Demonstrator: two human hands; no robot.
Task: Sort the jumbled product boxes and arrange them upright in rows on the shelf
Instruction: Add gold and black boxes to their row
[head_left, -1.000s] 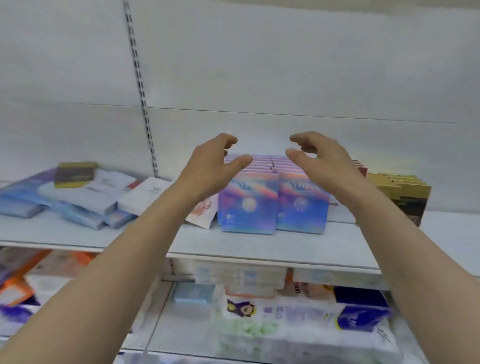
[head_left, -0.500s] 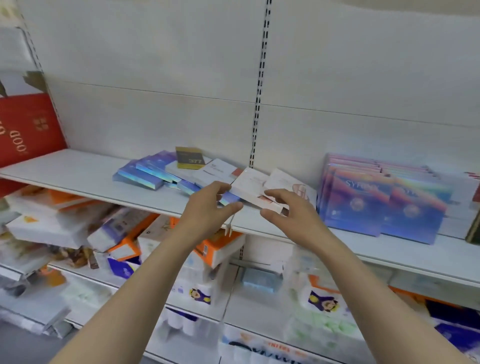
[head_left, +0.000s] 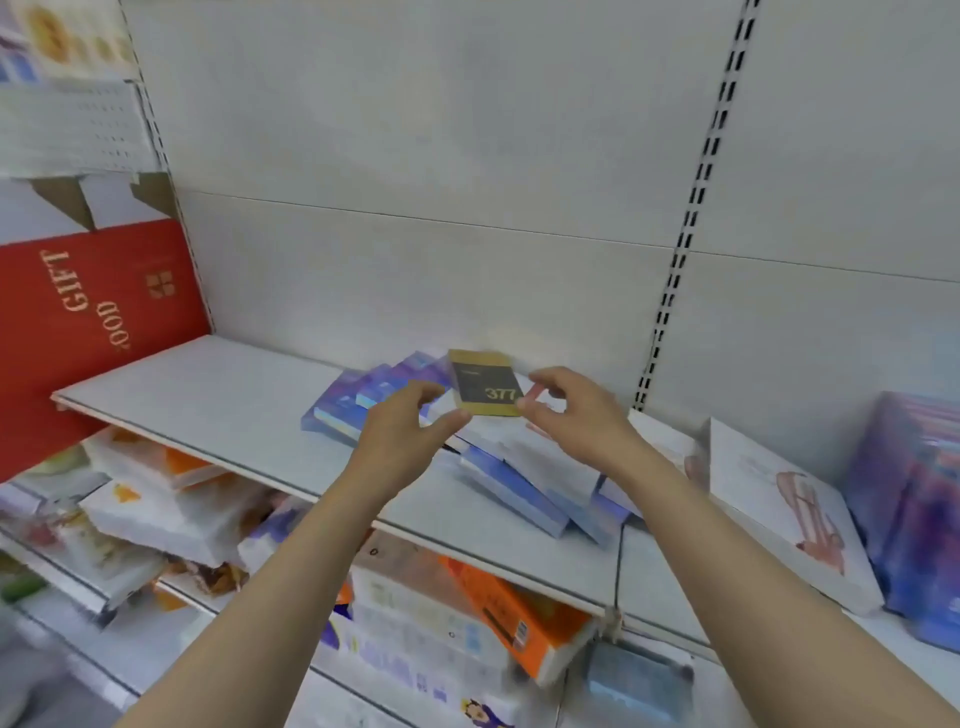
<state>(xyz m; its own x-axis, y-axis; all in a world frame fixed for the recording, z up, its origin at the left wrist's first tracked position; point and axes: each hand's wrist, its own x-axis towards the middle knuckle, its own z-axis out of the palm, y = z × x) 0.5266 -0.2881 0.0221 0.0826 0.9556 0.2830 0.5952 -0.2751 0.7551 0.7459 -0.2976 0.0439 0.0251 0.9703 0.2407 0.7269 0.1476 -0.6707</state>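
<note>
Your right hand (head_left: 569, 415) pinches the near right corner of the gold-and-black box (head_left: 485, 383), thumb and fingertips closed on its edge; your left hand (head_left: 402, 439) is half curled with thumb and fingers spread, reaching for the box's near left corner, and contact there cannot be told. The box rides on top of the jumbled pile (head_left: 467, 447), mid-shelf on the white shelf (head_left: 208, 395), close to the back wall. Risk, as a judgement: a one-corner pinch lets the box swing or slip as you lift, and the slanted white and blue boxes under it may slide toward the shelf's near edge and drop onto the stock below. Count: one gold-and-black box; roughly four or five blue boxes fanned at the pile's far left, several more mixed with white ones to the near right, exact number unclear through blur. One white illustrated box (head_left: 779, 514) lies flat to the right, beside upright purple boxes (head_left: 909, 509).
</note>
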